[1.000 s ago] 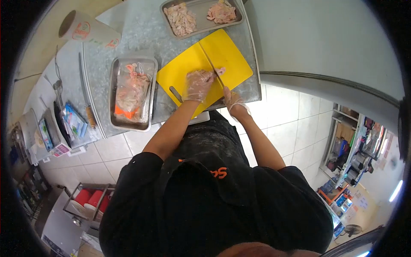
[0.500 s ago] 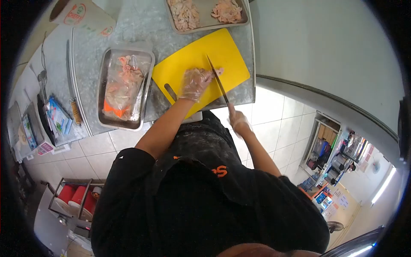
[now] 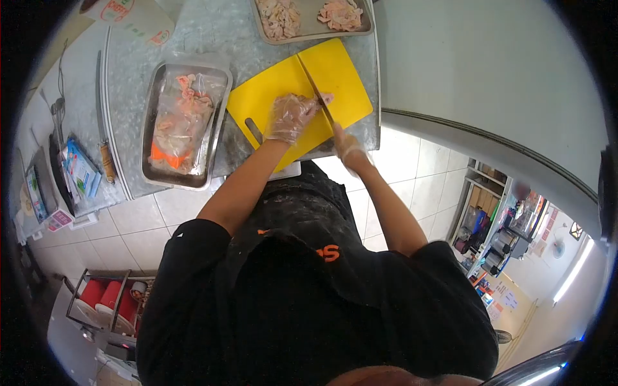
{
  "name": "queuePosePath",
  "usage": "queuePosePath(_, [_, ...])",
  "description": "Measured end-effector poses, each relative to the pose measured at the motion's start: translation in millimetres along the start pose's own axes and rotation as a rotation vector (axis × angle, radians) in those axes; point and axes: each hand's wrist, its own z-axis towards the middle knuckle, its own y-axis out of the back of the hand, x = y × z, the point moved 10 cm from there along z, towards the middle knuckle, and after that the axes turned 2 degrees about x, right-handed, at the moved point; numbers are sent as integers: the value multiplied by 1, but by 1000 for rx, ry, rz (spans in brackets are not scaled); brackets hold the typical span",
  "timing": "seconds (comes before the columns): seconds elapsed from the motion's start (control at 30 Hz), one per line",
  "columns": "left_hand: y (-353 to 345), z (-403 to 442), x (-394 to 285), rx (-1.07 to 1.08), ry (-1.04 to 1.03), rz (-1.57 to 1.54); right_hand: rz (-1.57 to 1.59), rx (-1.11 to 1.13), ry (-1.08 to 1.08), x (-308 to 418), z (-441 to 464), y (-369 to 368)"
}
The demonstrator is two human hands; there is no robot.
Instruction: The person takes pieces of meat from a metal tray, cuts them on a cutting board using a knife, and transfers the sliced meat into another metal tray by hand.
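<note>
Small pale-pink piece of meat (image 3: 328, 98) on the yellow cutting board (image 3: 344, 67), near the middle of its upper face, just beside the bunched left hand (image 3: 290, 119) and against or partly under the blade of the knife (image 3: 309, 77). Left hand: in a clear plastic glove, palm down, fingers drawn together and pointing toward the blade; impossible to make out whether pinching the meat or only pressing on it. Right hand (image 3: 349, 151): likewise gloved, fingers wrapped around the knife handle near the board's edge, with blade slanting away across the yellow surface.

Handling, as judged from appearance: probably light, soft and limp, moist and apt to slide under smooth plastic; not brittle, but likely to stretch or tear if pulled. Best held flat against the board from the left end, fingertips curled back from the edge. Knife, by contrast, stiff and long; best held by the handle alone.

Hidden or uncertain: left fingertips and any covered end of the meat; contact between blade and board; kind of cut. Bagged meat (image 3: 174, 132) in the left tray (image 3: 205, 154), obscured by creased plastic. Upper tray (image 3: 310, 26), with two heaps of pieces, cut off at the top.
</note>
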Motion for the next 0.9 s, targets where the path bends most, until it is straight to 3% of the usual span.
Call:
queuePosePath(0.07, [-4,-1,5,-22,-26,-5,137,120,-239,-9,-5,-2])
queuePosePath(0.13, [-10,-2,13,-12,-11,16,14,98,-186,-1,-34,1])
queuePosePath(0.2, [-8,0,14,-4,13,32,48,310,-426,-36,-67,-28])
queuePosePath(0.27, [-4,-3,10,23,26,61,1,280,-310,-32,-56,-28])
queuePosePath(0.37, [7,-1,-4,17,-26,23,10,243,-280,-8,21,-3])
queuePosePath(0.4, [3,-5,-3,22,-33,30,20,238,-279,-20,10,-20])
queuePosePath(0.47, [-8,-5,14,42,24,20,-102,-157,136,-4,-15,-13])
queuePosePath(0.53, [-12,-7,20,57,33,17,-27,305,-252,-20,-67,-30])
queuePosePath(0.6, [-10,-7,18,69,53,9,47,388,-429,-28,-108,-31])
queuePosePath(0.63, [0,-8,12,2,5,-21,309,385,-804,-45,-134,-29])
queuePosePath(0.73, [30,-22,-2,-57,-41,16,307,348,-792,-23,-131,1])
queuePosePath(0.8, [34,-31,-4,-38,-46,78,355,282,-754,-41,-113,-26])
queuePosePath(0.9, [18,-40,9,25,9,181,309,118,-461,-25,-52,-31])
